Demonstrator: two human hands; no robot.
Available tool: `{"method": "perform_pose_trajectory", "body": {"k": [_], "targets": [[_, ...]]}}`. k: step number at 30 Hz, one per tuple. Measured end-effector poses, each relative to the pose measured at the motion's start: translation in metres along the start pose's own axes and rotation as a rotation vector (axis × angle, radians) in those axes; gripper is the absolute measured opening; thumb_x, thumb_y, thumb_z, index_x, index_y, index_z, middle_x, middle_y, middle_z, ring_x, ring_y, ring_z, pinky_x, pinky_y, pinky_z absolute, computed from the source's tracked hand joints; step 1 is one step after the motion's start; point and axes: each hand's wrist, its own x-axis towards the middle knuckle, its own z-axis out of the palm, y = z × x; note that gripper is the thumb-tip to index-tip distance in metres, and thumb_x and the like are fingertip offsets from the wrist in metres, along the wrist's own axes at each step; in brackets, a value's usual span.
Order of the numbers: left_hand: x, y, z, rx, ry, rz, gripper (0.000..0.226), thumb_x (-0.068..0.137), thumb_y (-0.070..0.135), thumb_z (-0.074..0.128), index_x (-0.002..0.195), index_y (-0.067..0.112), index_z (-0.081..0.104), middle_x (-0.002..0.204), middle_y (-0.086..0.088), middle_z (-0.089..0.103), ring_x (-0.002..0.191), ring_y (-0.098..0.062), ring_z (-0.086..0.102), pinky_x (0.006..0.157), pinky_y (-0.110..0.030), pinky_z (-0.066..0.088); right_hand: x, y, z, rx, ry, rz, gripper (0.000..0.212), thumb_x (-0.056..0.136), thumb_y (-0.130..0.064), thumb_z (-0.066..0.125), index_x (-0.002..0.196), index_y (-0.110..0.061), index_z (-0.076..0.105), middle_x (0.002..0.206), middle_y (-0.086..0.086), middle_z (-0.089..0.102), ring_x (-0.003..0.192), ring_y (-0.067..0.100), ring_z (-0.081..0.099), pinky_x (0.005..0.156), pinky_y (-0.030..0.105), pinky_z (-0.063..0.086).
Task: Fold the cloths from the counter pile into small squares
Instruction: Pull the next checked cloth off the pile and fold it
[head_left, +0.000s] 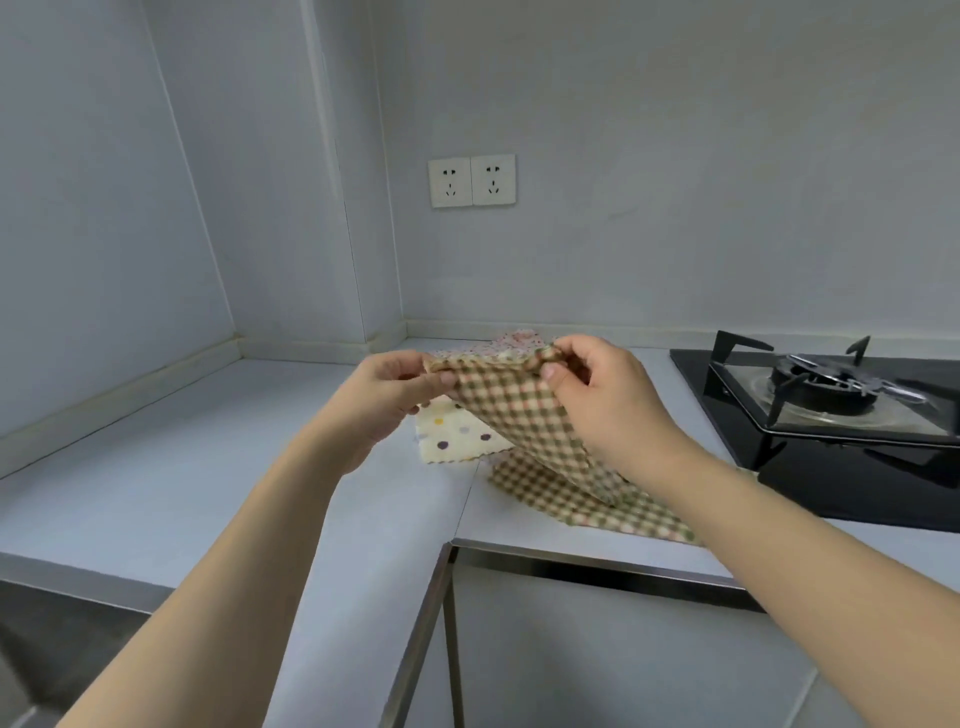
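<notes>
Two hands, left hand and right hand, are pinching the checked cloth by its top edge above the counter corner: thin, limp, light, best gripped at corners.

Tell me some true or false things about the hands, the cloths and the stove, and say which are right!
1. Both hands, left hand and right hand, pinch the checked cloth. True.
2. The checked cloth is lifted fully off the counter. False: its lower part lies on the counter.
3. A dotted cloth lies on the counter behind it. True.
4. A pot sits on the stove. False: the burner is bare.
5. Two wall sockets are on the wall. True.
</notes>
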Motion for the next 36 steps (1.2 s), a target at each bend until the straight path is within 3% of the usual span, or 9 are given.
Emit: {"method": "perform_pose_trajectory", "body": {"k": [4,8,14,19,23,25,29,33,36], "targets": [[-0.006,0.049,0.003,-0.073,0.051,0.100,0.021,0.092,0.016,0.062,0.100,-0.003,0.067,0.098,-0.015,0.071,0.089,-0.019,0.065,0.085,-0.034,0.050,0.029,-0.030,-0.038,0.191,-0.059,0.068,0.011,0.093,-0.010,0.059,0.090,-0.016,0.069,0.094,0.004,0.071,0.089,0.018,0.066,0.082,0.033,0.053],[-0.010,0.092,0.001,-0.086,0.088,0.152,0.027,0.092,0.016,0.063,0.104,-0.007,0.065,0.094,-0.015,0.071,0.080,-0.020,0.067,0.068,-0.026,0.056,0.045,-0.057,-0.069,0.324,-0.165,0.095,0.007,0.089,-0.005,0.064,0.092,-0.009,0.069,0.093,0.008,0.071,0.082,0.017,0.067,0.079,0.033,0.056],[-0.010,0.113,-0.011,0.004,0.128,0.095,0.027,0.089,0.015,0.067,0.105,-0.008,0.066,0.102,-0.023,0.071,0.089,-0.032,0.068,0.086,-0.044,0.057,0.061,-0.063,-0.075,0.378,-0.156,0.134,0.012,0.085,-0.007,0.069,0.097,-0.002,0.070,0.094,0.015,0.072,0.080,0.021,0.064,0.087,0.043,0.054],[-0.004,0.098,-0.016,0.036,0.302,0.069,0.006,0.090,0.005,0.064,0.092,0.002,0.069,0.091,-0.015,0.073,0.084,-0.025,0.068,0.084,-0.039,0.057,0.073,-0.055,-0.035,0.332,-0.128,0.142,0.017,0.085,0.007,0.062,0.084,-0.010,0.065,0.086,0.009,0.065,0.074,0.018,0.059,0.071,0.031,0.052],[-0.006,0.098,-0.025,0.075,0.402,0.117,0.006,0.088,0.002,0.065,0.090,0.006,0.069,0.094,-0.017,0.072,0.086,-0.021,0.065,0.090,-0.037,0.054,0.085,-0.060,-0.016,0.287,-0.038,0.045,0.025,0.085,0.006,0.058,0.078,-0.016,0.066,0.088,0.005,0.068,0.081,0.014,0.063,0.077,0.024,0.053],[-0.014,0.098,-0.027,0.158,0.408,0.142,0.005,0.088,0.005,0.066,0.087,0.009,0.068,0.094,-0.015,0.072,0.082,-0.016,0.064,0.082,-0.028,0.052,0.083,-0.057,-0.010,0.264,-0.021,0.011,0.022,0.085,0.003,0.059,0.081,-0.016,0.067,0.085,0.002,0.068,0.078,0.011,0.062,0.074,0.020,0.051],[-0.042,0.069,-0.024,0.310,0.158,0.028,0.008,0.082,0.009,0.071,0.089,0.008,0.067,0.095,-0.012,0.073,0.091,-0.031,0.067,0.080,-0.035,0.045,0.052,-0.027,0.004,0.150,-0.162,0.058,0.021,0.082,0.000,0.059,0.073,-0.018,0.066,0.068,-0.001,0.059,0.061,0.011,0.050,0.058,0.022,0.041],[-0.078,0.016,-0.002,0.495,-0.237,-0.242,0.019,0.068,0.023,0.074,0.085,0.020,0.067,0.096,-0.012,0.071,0.090,-0.028,0.064,0.088,-0.042,0.048,0.007,0.010,0.008,-0.058,-0.640,0.179,0.019,0.083,0.004,0.056,0.078,-0.010,0.068,0.073,-0.002,0.066,0.065,0.011,0.059,0.064,0.028,0.050],[-0.098,-0.009,0.015,0.526,-0.386,-0.341,0.017,0.069,0.025,0.073,0.084,0.023,0.065,0.087,-0.004,0.065,0.082,-0.016,0.057,0.082,-0.040,0.047,-0.013,0.024,0.010,-0.220,-0.945,0.193,0.021,0.083,0.004,0.057,0.081,-0.014,0.068,0.064,-0.015,0.068,0.068,0.005,0.062,0.075,0.032,0.055]]}}
